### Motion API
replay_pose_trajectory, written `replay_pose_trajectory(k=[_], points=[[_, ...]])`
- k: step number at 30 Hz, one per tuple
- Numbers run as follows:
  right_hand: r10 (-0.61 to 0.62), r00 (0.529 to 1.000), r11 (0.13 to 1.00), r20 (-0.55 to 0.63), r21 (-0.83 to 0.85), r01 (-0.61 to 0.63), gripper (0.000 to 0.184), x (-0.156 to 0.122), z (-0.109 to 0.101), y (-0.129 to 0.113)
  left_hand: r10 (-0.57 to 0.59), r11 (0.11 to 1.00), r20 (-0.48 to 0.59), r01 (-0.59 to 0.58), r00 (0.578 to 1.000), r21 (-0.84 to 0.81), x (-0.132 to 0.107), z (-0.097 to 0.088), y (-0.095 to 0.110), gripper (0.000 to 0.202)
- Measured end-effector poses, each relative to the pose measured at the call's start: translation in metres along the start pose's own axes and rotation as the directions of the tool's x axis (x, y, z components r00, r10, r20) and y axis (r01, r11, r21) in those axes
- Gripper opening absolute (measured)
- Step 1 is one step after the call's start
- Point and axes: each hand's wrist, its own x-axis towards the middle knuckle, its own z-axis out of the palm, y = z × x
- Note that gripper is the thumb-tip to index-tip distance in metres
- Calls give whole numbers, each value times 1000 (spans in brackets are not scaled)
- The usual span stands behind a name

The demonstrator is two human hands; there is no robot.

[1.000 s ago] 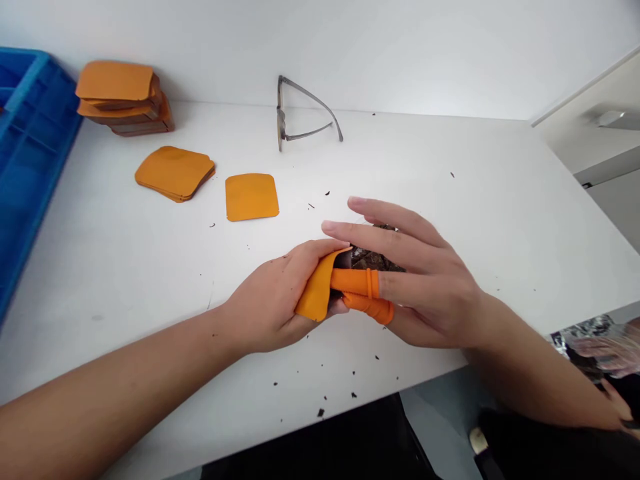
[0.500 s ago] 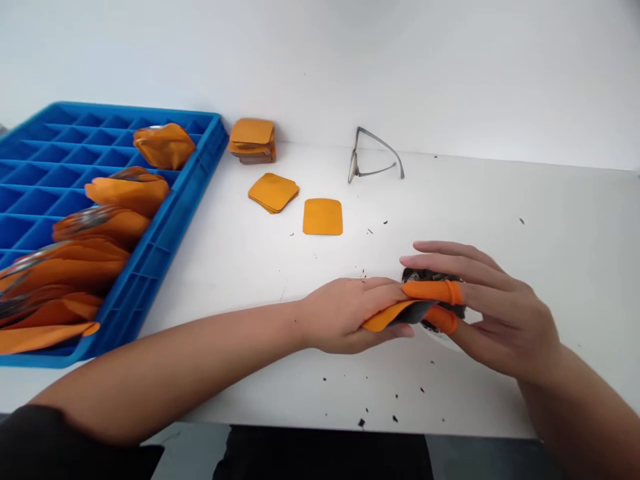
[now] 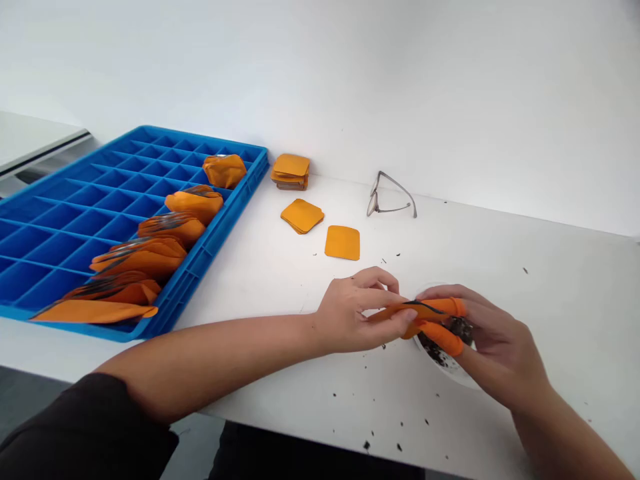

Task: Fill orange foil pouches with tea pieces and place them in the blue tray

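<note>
Both hands are over a white bowl (image 3: 463, 380) that holds dark flakes (image 3: 437, 350). Between the fingertips and thumb of my left hand (image 3: 360, 317) is one end of an orange patch (image 3: 390, 312) with a dark edge. My right hand (image 3: 500, 343) pinches its other end, with orange finger cots (image 3: 443, 338) on the thumb and index finger. The right fingers cover part of the patch and the bowl's far side.
On the left stands a blue divided tray (image 3: 200, 267) with bundles of orange pieces (image 3: 143, 257) along its right side. Stacked orange patches (image 3: 291, 165), a smaller pile (image 3: 302, 215), a flat patch (image 3: 343, 243) and eyeglasses (image 3: 393, 200) lie on the white table (image 3: 260, 280). Dark crumbs are scattered about.
The view has swung left, showing more of the tray. My left fingers have shifted into a pinch on the patch, which now hides less of the bowl and flakes.
</note>
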Motion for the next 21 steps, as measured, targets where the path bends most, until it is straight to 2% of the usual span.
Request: replay_pose_trajectory(k=[3,6,10,12,15,17,18,20,21], points=[[96,995,994,-6,49,-96,7,-2,5,-2,-17,999,-68,14,998,-43,-3,4,-5,15],[179,983,974,31,133,-182,6,-2,13,-8,-42,997,-83,37,996,-72,-3,3,-6,11],[412,911,882,26,241,-406,20,2,22,-21,-90,992,-93,80,992,-99,2,-3,-4,15],[452,891,873,-39,225,-433,23,9,18,-26,-138,985,-90,127,986,-121,5,-7,-4,22],[380,871,925,-311,132,-356,18,37,0,-36,-253,961,-97,239,963,-139,7,-12,-7,37],[226,829,973,-511,74,-220,11,69,-8,-47,-354,932,-98,342,930,-123,6,-14,-12,37],[119,815,993,-567,63,-101,10,88,-7,-54,-405,912,-89,396,910,-107,6,-14,-14,35],[-106,862,984,-496,72,162,12,130,11,-69,-482,875,-39,479,875,-63,5,-14,-19,29],[-158,883,967,-441,111,229,14,151,28,-76,-499,866,-3,499,866,-40,5,-13,-20,25]])
